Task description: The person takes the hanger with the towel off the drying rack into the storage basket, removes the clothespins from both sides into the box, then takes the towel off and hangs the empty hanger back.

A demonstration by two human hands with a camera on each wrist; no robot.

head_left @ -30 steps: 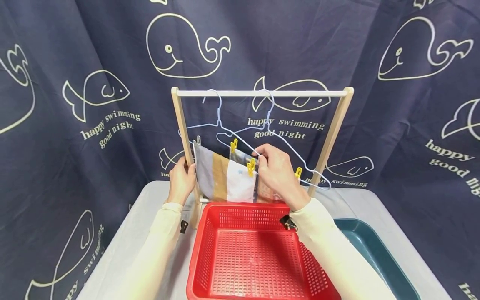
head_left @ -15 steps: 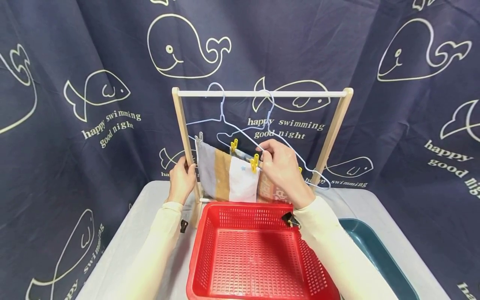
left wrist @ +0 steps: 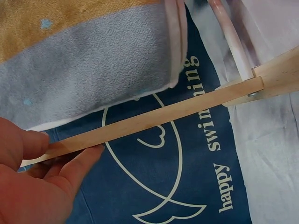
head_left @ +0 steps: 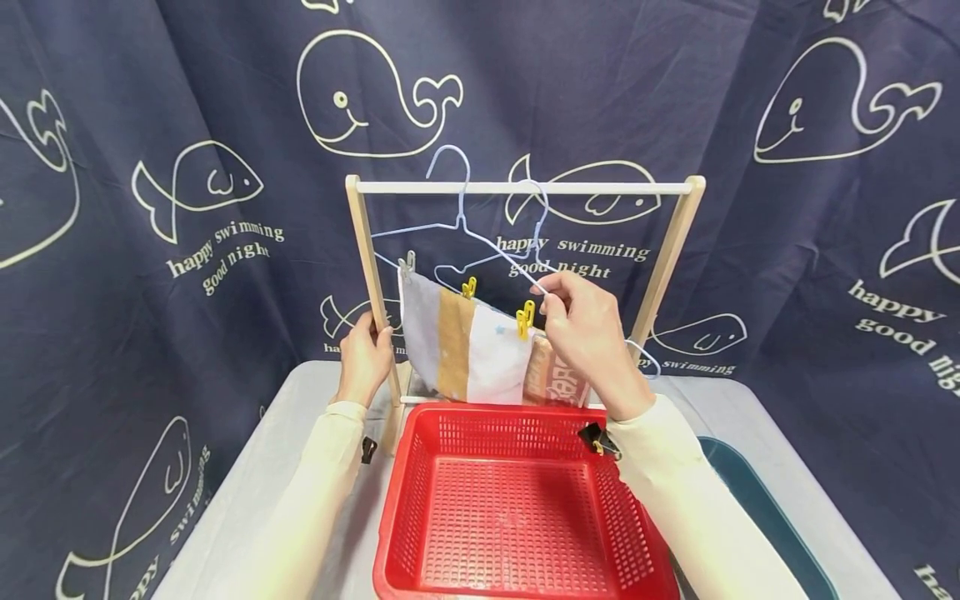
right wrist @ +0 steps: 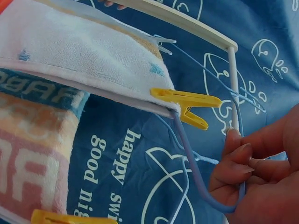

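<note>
I have the right hand [head_left: 588, 337] pinching the front hanger [head_left: 461, 204] by its right side; the hook [head_left: 451, 148] lies up and left of that grip, tip just above the rail [head_left: 615, 188]. The striped towel [head_left: 495, 358] hangs clipped below, slanting. My left hand [head_left: 365, 360] grips the rack post [head_left: 370, 258].

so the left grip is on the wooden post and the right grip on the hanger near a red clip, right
That clip is yellow, not red, as the right wrist view shows; the left grip is on the wooden post, the right grip on the hanger.
</note>
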